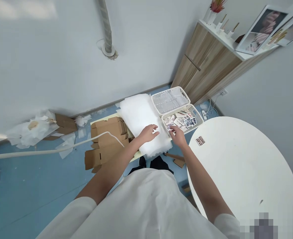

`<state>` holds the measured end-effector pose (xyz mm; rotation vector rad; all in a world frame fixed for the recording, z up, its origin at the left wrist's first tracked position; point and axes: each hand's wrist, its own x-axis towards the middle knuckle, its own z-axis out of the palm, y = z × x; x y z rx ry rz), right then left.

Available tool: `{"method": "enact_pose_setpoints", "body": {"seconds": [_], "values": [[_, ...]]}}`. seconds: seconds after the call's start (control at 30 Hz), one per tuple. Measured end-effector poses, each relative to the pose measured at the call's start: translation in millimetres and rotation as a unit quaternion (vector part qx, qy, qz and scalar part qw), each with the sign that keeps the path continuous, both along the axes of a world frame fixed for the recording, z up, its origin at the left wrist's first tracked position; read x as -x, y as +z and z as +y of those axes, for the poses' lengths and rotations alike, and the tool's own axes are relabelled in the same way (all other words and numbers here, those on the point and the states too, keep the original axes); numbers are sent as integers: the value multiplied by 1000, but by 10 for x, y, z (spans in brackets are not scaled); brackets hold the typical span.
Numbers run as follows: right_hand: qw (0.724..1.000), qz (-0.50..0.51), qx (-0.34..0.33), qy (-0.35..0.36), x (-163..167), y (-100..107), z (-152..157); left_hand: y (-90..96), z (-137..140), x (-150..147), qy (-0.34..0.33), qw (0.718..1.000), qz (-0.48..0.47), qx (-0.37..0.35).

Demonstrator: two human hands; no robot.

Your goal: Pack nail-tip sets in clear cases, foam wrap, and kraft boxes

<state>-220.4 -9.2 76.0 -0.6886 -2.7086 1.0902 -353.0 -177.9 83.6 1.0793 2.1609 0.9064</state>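
My left hand hovers over a stack of thin white sheets, its thumb and fingers apart and nothing between them. At the near rim of a white basket is my right hand, fingers loosely bent with a gap to the thumb; I see nothing held. Inside that basket lie many small printed cards in a loose heap, some showing rows of dark pieces. Behind it stands a second white basket with clear, filmy packets in it.
Flattened brown cardboard boxes lie left of the sheets. A round white table on the right bears one small card. A white tube crosses from the left. A wooden cabinet stands at the back right; crumpled wrapping lies by the wall.
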Motion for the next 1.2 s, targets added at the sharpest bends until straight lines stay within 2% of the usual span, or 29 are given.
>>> {"method": "enact_pose_setpoints", "body": {"seconds": [0.17,0.27,0.53,0.7,0.83,1.03,1.2], "values": [[995,19,59,-73,363,-137,419,-110,180,297,22,999,-18,15],[993,26,69,-91,607,-250,662,-177,392,513,48,998,-16,29],[998,37,17,-41,1358,-560,1214,-376,1349,1134,136,989,-30,43],[999,26,37,-1,1730,-745,1315,-616,1803,1413,203,973,-103,21],[999,13,48,9,1825,-806,1252,-738,1922,1494,230,962,-146,19],[998,28,55,5,1829,-807,1193,-842,1906,1448,259,953,-156,-6],[993,51,92,-52,1831,-815,1127,-779,1816,1343,268,951,-155,-23]]}}
